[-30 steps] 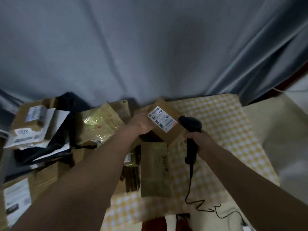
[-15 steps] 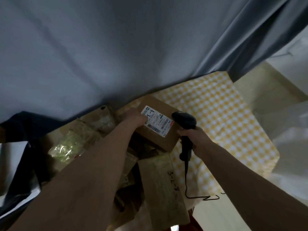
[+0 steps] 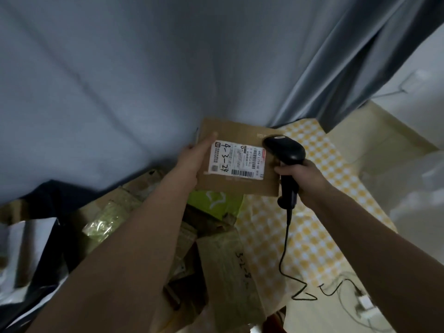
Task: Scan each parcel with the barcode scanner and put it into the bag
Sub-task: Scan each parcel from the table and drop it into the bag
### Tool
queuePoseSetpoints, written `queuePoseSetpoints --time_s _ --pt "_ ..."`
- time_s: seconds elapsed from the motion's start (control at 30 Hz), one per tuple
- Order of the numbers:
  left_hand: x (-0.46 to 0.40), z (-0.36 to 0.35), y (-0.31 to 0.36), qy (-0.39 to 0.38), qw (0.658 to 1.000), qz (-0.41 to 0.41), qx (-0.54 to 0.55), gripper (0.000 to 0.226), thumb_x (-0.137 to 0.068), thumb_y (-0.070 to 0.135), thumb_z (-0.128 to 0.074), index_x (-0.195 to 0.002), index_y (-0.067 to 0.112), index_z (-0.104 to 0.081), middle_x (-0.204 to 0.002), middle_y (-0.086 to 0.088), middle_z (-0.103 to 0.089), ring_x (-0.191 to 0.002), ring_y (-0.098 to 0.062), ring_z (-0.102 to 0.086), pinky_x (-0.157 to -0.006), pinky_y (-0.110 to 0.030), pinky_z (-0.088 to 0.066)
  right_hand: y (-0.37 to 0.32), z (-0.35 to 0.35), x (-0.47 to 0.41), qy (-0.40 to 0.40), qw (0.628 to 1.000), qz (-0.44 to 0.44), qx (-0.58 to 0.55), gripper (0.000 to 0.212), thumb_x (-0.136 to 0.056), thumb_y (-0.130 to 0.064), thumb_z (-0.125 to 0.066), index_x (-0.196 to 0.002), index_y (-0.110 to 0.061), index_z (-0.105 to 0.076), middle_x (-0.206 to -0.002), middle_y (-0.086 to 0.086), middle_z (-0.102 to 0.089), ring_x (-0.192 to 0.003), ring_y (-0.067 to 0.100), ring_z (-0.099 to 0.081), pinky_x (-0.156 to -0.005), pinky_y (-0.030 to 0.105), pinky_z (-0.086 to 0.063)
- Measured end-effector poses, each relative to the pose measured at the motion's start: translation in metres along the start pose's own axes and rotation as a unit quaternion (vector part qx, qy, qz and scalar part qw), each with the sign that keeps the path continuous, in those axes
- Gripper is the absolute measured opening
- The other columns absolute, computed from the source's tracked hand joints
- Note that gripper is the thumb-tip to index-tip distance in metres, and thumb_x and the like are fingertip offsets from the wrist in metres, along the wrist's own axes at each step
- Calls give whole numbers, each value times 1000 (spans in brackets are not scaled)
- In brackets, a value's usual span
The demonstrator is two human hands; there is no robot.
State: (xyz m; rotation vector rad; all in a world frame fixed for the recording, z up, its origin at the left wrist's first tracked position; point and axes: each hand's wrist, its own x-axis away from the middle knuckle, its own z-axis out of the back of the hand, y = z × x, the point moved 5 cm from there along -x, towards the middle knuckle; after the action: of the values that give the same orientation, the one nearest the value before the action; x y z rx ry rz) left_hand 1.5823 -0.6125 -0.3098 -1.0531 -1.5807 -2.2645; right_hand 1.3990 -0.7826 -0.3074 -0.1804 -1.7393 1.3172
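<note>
Now parcel (image 3: 240,162) in left grip (image 3: 192,162).

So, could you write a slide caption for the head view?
Left hand holds a labelled cardboard parcel while right hand aims the barcode scanner at it.

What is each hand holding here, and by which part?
The left hand grips the cardboard parcel by its left edge, thumb on the labelled face. The right hand grips the barcode scanner by its handle.
</note>
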Motion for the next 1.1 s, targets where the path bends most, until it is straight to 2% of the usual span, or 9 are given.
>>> queuePoseSetpoints --time_s 0.07,0.13,0.3,0.43,0.53,0.63,0.8,0.9,1.1 --pt "14 0 10 -16 999 -14 34 98 -45 72 -81 -119 10 -59 -98 -9 -74 -83 -27 -72 -70 -40 -60 -17 3 9 -19 999 24 -10 20 -85 7 -58 -99 -5 -66 -90 6 -68 -81 21 -64 -75 32 -52" --pt "33 3 19 9 997 -50 62 80 -62 60 -81 -115 9 -51 -96 -9 -72 -79 -23 -71 -60 -32 -57 -33 5 20 -23 999 45 -5 19 -84 6 -59 -93 -10 -66 -87 6 -68 -79 21 -63 -75 35 -52" --pt "83 20 28 47 992 -73 90 123 -41 85 -72 -143 31 -28 -129 -5 -59 -106 -27 -63 -91 -47 -53 -80 -1 56 -55 990 119 47 20 -82 3 -64 -92 -14 -64 -86 8 -66 -84 24 -61 -85 43 -52" --pt "127 38 27 40 982 -53 178 89 -63 85 -58 -135 34 -45 -109 -7 -68 -93 -28 -67 -71 -48 -58 -121 -14 88 -85 972 201 89 28 -80 1 -67 -104 -12 -63 -94 8 -68 -94 26 -64 -88 42 -52" --pt "157 56 21 69 963 -53 255 65 -80 79 -45 -102 19 -57 -81 -6 -65 -75 -25 -62 -76 -47 -54 -136 -33 117 -118 953 248 129 24 -79 -1 -68 -93 -20 -64 -92 5 -68 -98 28 -64 -90 45 -50" --pt "187 74 6 89 944 -17 317 55 -85 72 -46 -88 17 -53 -92 -15 -64 -87 -33 -61 -92 -56 -48 -138 -49 149 -151 935 284 150 25 -80 1 -66 -95 -18 -64 -92 3 -67 -93 21 -64 -85 35 -51" --pt "235 109 -17 106 937 -21 334 32 -83 48 -51 -87 16 -51 -112 -16 -61 -106 -35 -59 -86 -58 -50 -134 -65 204 -192 909 320 187 27 -81 -2 -67 -102 -19 -62 -95 2 -69 -92 17 -63 -83 30 -50" --pt "257 128 -33 75 934 -34 347 22 -80 38 -50 -88 17 -51 -104 -14 -64 -98 -34 -62 -74 -57 -53 -128 -72 236 -198 894 339 217 25 -82 -5 -68 -104 -16 -63 -100 7 -69 -95 20 -64 -88 36 -50" --pt "310 171 -90 48 942 -34 330 12 -86 25 -40 -86 16 -48 -84 -12 -60 -88 -34 -60 -90 -62 -47 -93 -98 306 -233 864 365 257 30 -79 4 -64 -103 -14 -63 -86 -1 -65 -82 10 -61 -75 24 -47"
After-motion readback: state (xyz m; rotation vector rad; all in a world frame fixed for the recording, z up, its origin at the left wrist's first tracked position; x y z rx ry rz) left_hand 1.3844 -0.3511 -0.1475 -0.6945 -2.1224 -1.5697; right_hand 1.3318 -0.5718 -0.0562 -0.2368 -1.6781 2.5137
